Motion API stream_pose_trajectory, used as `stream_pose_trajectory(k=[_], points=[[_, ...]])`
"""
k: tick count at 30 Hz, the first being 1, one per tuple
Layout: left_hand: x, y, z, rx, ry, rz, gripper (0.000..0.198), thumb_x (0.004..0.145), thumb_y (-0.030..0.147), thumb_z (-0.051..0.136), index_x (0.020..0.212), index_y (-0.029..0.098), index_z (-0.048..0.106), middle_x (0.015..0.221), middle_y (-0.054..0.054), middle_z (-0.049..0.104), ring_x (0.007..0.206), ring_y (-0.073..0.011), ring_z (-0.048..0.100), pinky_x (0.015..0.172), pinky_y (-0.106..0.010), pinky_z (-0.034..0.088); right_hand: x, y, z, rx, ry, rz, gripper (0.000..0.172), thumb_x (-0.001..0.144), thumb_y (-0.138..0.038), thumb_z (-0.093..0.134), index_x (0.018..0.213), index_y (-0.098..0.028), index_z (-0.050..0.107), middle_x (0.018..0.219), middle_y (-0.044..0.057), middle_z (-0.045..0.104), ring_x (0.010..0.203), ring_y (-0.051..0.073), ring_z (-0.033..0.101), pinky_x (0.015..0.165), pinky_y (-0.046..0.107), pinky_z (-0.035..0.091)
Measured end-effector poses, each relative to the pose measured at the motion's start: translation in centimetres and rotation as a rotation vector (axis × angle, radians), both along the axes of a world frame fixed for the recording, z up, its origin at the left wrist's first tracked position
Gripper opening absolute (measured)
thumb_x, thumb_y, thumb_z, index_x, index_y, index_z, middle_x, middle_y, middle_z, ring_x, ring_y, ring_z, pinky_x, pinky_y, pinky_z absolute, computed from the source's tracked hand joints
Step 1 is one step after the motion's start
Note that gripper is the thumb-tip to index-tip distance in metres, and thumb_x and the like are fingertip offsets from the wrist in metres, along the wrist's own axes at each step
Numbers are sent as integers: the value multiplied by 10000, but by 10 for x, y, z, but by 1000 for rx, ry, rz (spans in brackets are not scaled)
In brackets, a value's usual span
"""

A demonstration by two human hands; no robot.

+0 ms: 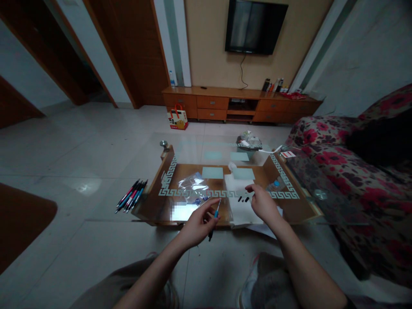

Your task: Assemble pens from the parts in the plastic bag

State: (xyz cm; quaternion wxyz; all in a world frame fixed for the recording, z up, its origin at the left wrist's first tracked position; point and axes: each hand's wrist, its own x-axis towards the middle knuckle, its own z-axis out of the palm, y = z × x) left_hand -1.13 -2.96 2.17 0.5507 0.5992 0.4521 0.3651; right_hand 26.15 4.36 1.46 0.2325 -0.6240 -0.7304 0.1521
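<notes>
My left hand point(201, 221) is closed around a blue and black pen point(216, 213), held at a slant with its thin pale end up, over the near edge of the glass table. My right hand point(263, 205) hovers above a white sheet or box point(238, 212), its fingers drawn together; whatever they hold, if anything, is too small to make out. A few small black pieces point(240, 199) lie on the white surface just left of that hand. Farther left, a bunch of pens point(131, 195) in several colours rests on the glass.
The glass coffee table point(189, 150) has a clear plastic bag point(193, 186) and a bright, partly blurred rectangle point(185, 212) near the left hand. At its far side sits a dark basket point(249, 143) with crumpled items. A flowered sofa point(322, 137) flanks the right.
</notes>
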Motion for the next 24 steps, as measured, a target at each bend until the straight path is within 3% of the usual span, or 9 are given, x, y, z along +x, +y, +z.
stream_pose_trajectory(k=[9, 24], points=[[0, 0, -2, -2, -3, 3, 545, 866, 270, 634, 1394, 254, 497, 994, -59, 599, 756, -126, 575, 651, -248, 476, -11, -7, -1, -51, -51, 175, 345, 763, -20, 481, 939, -191, 724, 1030, 73, 636, 988, 195, 594, 968, 297, 408], [2, 0, 3, -21, -5, 7, 555, 852, 272, 650, 1388, 245, 507, 999, -62, 594, 762, -130, 584, 648, -248, 484, -13, -12, -2, -83, -249, 198, 417, 792, -82, 527, 1126, -226, 731, 1103, 82, 680, 1022, 245, 566, 958, 337, 388]])
